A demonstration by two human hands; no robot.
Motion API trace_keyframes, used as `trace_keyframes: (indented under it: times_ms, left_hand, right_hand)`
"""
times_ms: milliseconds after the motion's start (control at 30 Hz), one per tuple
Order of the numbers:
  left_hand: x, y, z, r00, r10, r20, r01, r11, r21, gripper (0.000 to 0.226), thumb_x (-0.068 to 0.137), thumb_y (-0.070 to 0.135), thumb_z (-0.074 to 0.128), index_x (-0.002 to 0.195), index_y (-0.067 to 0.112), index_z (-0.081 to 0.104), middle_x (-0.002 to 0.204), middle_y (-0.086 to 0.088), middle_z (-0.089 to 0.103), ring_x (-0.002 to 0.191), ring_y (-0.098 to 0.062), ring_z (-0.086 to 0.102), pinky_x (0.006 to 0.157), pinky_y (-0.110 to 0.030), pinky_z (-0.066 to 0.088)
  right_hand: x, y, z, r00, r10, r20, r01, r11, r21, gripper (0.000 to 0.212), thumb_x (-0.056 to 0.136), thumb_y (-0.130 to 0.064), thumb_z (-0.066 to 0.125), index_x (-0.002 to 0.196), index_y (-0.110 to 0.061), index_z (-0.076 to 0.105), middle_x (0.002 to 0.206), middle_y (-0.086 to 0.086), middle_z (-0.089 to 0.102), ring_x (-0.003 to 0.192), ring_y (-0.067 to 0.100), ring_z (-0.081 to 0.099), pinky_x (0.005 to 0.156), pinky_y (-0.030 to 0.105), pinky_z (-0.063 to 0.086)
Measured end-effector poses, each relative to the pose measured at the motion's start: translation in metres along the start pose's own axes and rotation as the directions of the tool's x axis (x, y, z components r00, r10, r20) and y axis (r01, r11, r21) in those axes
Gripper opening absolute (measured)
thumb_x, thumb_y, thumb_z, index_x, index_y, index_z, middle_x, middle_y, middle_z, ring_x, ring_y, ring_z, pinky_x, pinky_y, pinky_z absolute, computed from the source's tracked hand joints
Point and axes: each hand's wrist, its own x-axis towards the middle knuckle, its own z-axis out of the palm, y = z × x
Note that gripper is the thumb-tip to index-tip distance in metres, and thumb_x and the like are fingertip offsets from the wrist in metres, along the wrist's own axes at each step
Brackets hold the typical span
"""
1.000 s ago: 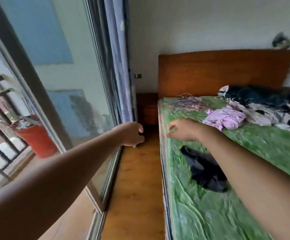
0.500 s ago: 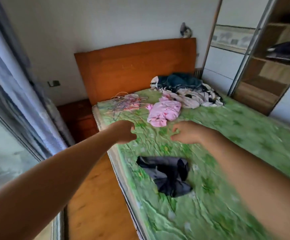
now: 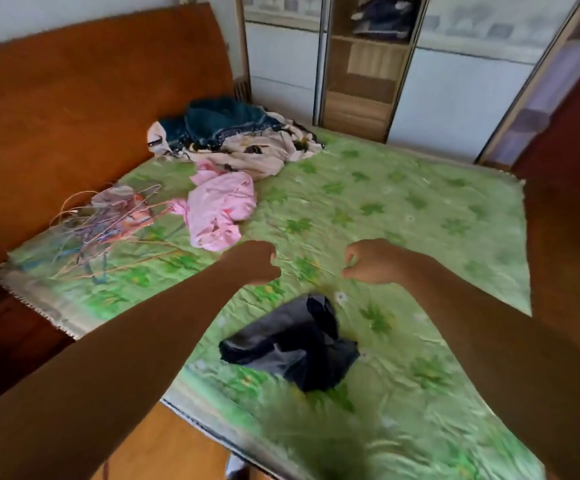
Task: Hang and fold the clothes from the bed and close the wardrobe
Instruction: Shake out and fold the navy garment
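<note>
I see my left grip (image 3: 254,262) and right grip (image 3: 373,261) both curled closed and empty over the bed (image 3: 385,202), just beyond a dark garment (image 3: 292,344).

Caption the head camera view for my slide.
Left hand and right hand reach over a bed strewn with clothes; wardrobe open.

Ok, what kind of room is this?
A home bedroom, most likely: a bed with a green cover and wooden headboard, loose clothes and hangers on it, and a sliding-door wardrobe standing open behind.
</note>
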Motion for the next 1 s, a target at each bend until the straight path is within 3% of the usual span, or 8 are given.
trace_keyframes:
  times_ms: [67,233,333,433,533,733,900,1000]
  left_hand:
    - [0.025,-0.017,0.012,0.997,0.042,0.067,-0.043,0.999,0.005,0.052,0.091,0.040,0.059,0.139,0.022,0.053,0.141,-0.005,0.056,0.130,-0.024,0.050,0.104,-0.034,0.044]
    - [0.082,-0.046,0.061,0.963,0.104,0.247,-0.115,0.993,0.033,0.056,0.092,0.037,0.058,0.144,0.018,0.048,0.148,-0.008,0.050,0.134,-0.027,0.048,0.108,-0.040,0.043]
    - [0.104,-0.053,0.109,0.920,0.120,0.374,-0.145,0.989,0.040,0.060,0.096,0.039,0.054,0.149,0.015,0.041,0.152,-0.011,0.044,0.136,-0.031,0.045,0.109,-0.044,0.042]
    - [0.114,-0.055,0.166,0.878,0.128,0.461,-0.170,0.984,0.050,0.054,0.097,0.037,0.053,0.145,0.015,0.044,0.147,-0.012,0.047,0.130,-0.033,0.049,0.104,-0.046,0.045]
    - [0.122,-0.056,0.220,0.867,0.125,0.482,-0.166,0.985,0.045,0.047,0.095,0.037,0.055,0.137,0.016,0.051,0.139,-0.012,0.053,0.124,-0.035,0.054,0.099,-0.048,0.048]
    - [0.138,-0.053,0.318,0.873,0.077,0.482,-0.118,0.991,0.055,0.060,0.098,0.065,0.038,0.129,0.016,0.051,0.134,-0.016,0.044,0.122,-0.041,0.045,0.094,-0.051,0.044]
    - [0.177,-0.049,0.368,0.915,0.104,0.390,-0.123,0.992,0.024,0.043,0.098,0.042,0.050,0.131,0.015,0.046,0.132,-0.016,0.045,0.122,-0.039,0.045,0.088,-0.048,0.045]
    - [0.194,-0.046,0.390,0.914,0.120,0.386,-0.129,0.992,-0.002,0.056,0.094,0.044,0.057,0.140,0.018,0.039,0.132,-0.014,0.043,0.119,-0.038,0.047,0.085,-0.047,0.045]
  right_hand:
    - [0.018,-0.012,0.013,0.998,0.056,0.034,-0.057,0.998,0.033,0.048,0.098,-0.041,0.057,0.139,-0.017,0.054,0.141,0.008,0.054,0.123,0.027,0.054,0.099,0.038,0.048]
    - [0.056,-0.020,0.060,0.978,0.183,0.101,-0.193,0.976,0.103,0.051,0.093,-0.046,0.058,0.139,-0.025,0.053,0.137,0.005,0.057,0.119,0.027,0.057,0.083,0.033,0.045]
    - [0.078,-0.015,0.098,0.958,0.220,0.183,-0.240,0.966,0.094,0.044,0.092,-0.043,0.058,0.131,-0.023,0.057,0.128,0.006,0.062,0.113,0.028,0.059,0.088,0.036,0.051]
    - [0.102,-0.003,0.142,0.942,0.233,0.242,-0.265,0.958,0.111,0.038,0.090,-0.040,0.058,0.123,-0.023,0.059,0.121,0.007,0.065,0.102,0.028,0.061,0.078,0.035,0.050]
    - [0.131,0.008,0.191,0.934,0.230,0.272,-0.272,0.954,0.124,0.041,0.089,-0.042,0.057,0.126,-0.024,0.058,0.125,0.007,0.063,0.110,0.029,0.060,0.080,0.035,0.049]
    - [0.184,0.033,0.295,0.914,0.267,0.305,-0.316,0.940,0.125,0.044,0.089,-0.035,0.058,0.130,-0.021,0.057,0.131,0.011,0.057,0.117,0.034,0.058,0.092,0.041,0.052]
    - [0.218,0.055,0.367,0.897,0.338,0.285,-0.379,0.919,0.104,0.048,0.094,-0.031,0.060,0.137,-0.015,0.045,0.135,0.017,0.052,0.121,0.041,0.054,0.094,0.045,0.050]
    - [0.235,0.071,0.395,0.897,0.378,0.229,-0.407,0.908,0.100,0.067,0.094,-0.027,0.063,0.150,-0.014,0.029,0.143,0.017,0.042,0.128,0.042,0.046,0.098,0.051,0.048]
